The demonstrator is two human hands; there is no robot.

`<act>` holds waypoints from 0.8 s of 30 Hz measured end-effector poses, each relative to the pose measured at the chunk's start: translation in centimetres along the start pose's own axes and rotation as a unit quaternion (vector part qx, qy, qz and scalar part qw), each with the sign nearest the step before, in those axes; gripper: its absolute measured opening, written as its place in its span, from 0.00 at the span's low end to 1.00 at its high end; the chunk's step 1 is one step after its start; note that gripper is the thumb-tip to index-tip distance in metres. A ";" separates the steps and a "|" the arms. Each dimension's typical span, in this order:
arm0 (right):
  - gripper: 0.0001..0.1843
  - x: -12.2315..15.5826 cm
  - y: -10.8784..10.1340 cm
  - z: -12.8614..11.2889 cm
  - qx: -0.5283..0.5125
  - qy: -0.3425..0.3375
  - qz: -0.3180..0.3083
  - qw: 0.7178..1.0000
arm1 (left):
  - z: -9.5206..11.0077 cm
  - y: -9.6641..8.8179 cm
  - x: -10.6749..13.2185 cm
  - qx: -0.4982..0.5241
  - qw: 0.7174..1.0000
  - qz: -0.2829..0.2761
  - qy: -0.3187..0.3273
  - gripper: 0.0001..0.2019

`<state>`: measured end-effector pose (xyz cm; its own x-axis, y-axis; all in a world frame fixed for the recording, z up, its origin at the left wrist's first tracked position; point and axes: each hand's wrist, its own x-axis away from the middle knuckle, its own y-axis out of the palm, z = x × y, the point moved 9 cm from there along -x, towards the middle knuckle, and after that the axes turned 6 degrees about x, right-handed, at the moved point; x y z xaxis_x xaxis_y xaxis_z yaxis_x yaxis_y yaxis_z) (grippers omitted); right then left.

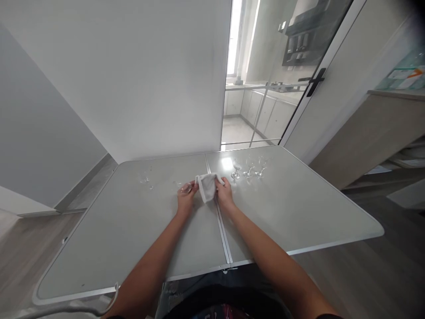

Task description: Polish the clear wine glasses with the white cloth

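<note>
Slipping risk: the small clear glass (186, 188) looks smooth, and only the left hand (186, 198) holds it. My guess is that a tug from the white cloth (207, 186) could pull it out and drop it on the table (133, 239).
Cracking risk: the glass looks thin-walled, so squeezing or twisting it hard through the cloth could snap it, probably at the narrow part.
Knocking risk: three stemmed glasses (248, 168) stand upright in a row just right of the centre seam (222, 230), beyond the right hand (225, 195). A wide swing of that hand or a trailing cloth corner could tip one.
Left-side clutter: a couple of faint clear glass pieces (146, 179) sit well left of the seam. They are hard to see, so easy to bump, and too small to tell their shape.
Left hand: fingers curled closed around the glass, just left of the seam at its far end.
Right hand: fingers pinched together on the cloth, thumb on top, just right of the seam.
Glass position: in the left hand, just left of the seam and low over the tabletop. Cannot tell if it touches the table.
Glass look: transparent and small, with a little glare. It is mostly hidden by the fingers, so stem and rim are not clear.
Cloth look: white, crumpled and soft, bunched over the seam between the two hands. Its left edge meets the glass.
Table look: pale grey and glossy, split by the seam, and reflecting window light near the stemmed row.
</note>
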<state>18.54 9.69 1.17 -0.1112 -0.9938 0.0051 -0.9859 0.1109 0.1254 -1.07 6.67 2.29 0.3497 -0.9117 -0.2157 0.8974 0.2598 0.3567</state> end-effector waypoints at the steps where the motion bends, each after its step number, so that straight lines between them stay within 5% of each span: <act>1: 0.18 -0.2 -1.4 -0.7 0.029 -0.020 0.045 0.998 | 0.1 -0.5 -0.2 0.025 0.999 0.021 0.005 0.15; 4: 0.12 0.2 -4.6 -3.3 0.144 -0.116 0.180 0.966 | 0.6 -1.2 -0.4 0.086 0.995 0.046 0.030 0.15; 7: 0.08 0.9 -5.1 -3.9 0.196 -0.159 0.236 0.938 | 1.3 -0.4 -0.1 0.097 0.994 0.005 0.046 0.13; 9: 0.09 0.6 -4.1 -2.7 0.194 -0.125 0.197 0.953 | 1.3 0.7 0.4 0.074 0.996 -0.038 0.034 0.12; 13: 0.15 0.2 -0.1 0.4 0.069 0.016 0.005 0.997 | 0.7 2.3 1.2 -0.007 0.995 -0.097 -0.005 0.11; 17: 0.18 1.3 2.6 0.3 -0.114 0.093 -0.111 0.983 | 0.5 1.5 0.7 -0.035 0.997 -0.065 -0.006 0.11; 24: 0.18 2.3 3.4 -1.9 -0.088 -0.027 -0.151 0.984 | -0.2 0.2 -0.2 0.079 0.996 -0.021 -0.028 0.12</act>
<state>15.14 7.80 3.48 0.1714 -0.9789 -0.1109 -0.9387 -0.1965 0.2832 -0.88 6.95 2.19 0.2932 -0.9382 -0.1839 0.8561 0.1720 0.4873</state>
